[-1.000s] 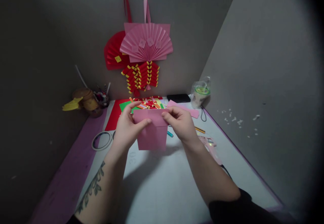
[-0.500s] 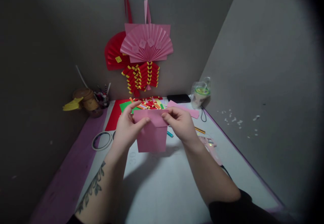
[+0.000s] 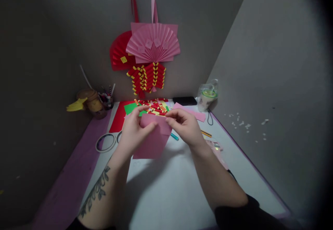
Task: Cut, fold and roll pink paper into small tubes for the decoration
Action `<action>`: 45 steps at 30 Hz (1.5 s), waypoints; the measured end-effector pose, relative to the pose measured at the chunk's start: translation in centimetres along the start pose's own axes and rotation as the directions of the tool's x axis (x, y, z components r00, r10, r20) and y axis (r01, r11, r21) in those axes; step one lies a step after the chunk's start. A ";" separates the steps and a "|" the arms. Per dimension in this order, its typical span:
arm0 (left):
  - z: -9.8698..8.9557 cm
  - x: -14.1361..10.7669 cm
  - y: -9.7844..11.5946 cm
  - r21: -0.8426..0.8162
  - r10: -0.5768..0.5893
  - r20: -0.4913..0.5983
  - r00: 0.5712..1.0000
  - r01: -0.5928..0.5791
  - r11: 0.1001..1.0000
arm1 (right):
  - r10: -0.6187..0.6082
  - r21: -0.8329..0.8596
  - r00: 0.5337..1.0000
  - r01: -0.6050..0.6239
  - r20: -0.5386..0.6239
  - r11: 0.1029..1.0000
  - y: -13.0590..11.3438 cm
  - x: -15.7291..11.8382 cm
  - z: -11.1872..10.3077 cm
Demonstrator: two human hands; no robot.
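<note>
A sheet of pink paper (image 3: 151,143) hangs between my hands above the white tabletop, its upper part folded over in a flap. My left hand (image 3: 135,129) grips its upper left side, thumb across the front and fingers behind. At the upper right corner, my right hand (image 3: 183,124) pinches the edge between thumb and fingertips. The paper's lower end slants toward the left. Behind it lies a pile of small rolled paper tubes (image 3: 156,107), mostly red with yellow ends. A teal marker (image 3: 174,136) shows just beside the paper.
Rolls of tape (image 3: 105,142) lie at left, near red paper (image 3: 118,119). A brown cup (image 3: 92,103) stands back left; a bagged cup (image 3: 207,98) and black phone (image 3: 184,100) are back right. A pink glue gun (image 3: 217,150) lies right. Paper fans (image 3: 156,43) hang on the wall.
The pink paper has tilted, its lower end swinging to the left. My right fingers have shifted along its top corner. The camera view has moved slightly.
</note>
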State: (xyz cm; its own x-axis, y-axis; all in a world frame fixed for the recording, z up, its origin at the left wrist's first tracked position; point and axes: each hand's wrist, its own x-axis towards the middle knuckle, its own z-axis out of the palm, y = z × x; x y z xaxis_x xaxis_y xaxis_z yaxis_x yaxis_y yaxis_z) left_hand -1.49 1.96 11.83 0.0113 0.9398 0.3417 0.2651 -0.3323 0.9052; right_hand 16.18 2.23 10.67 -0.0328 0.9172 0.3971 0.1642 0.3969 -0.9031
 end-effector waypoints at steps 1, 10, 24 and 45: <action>-0.1 -0.1 0.3 0.056 0.018 0.030 0.999 -0.020 0.998 | -0.038 -0.053 0.999 0.039 0.020 0.998 -0.3 -0.1 0.0; 0.1 -1.1 0.6 0.469 0.083 0.273 0.958 -0.208 0.858 | -0.053 -0.353 0.948 0.169 0.315 0.920 -1.8 -1.0 -0.4; -10.5 -2.2 -3.5 0.210 -0.238 0.340 0.910 0.173 0.962 | 0.336 0.086 0.913 -0.363 0.232 0.928 6.5 -2.7 -0.1; 6.4 -6.7 -8.0 -0.829 -0.584 -0.061 0.810 0.285 0.481 | 0.488 0.481 0.861 -0.371 -0.141 0.794 12.0 -6.3 2.9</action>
State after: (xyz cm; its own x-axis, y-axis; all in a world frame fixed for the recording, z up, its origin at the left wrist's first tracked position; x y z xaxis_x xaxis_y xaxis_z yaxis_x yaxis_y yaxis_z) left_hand 2.44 -1.19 0.72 -0.2040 0.9499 -0.2366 -0.6683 0.0414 0.7427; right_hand 15.47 1.32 -3.14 0.1913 0.9786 -0.0755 -0.3315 -0.0080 -0.9434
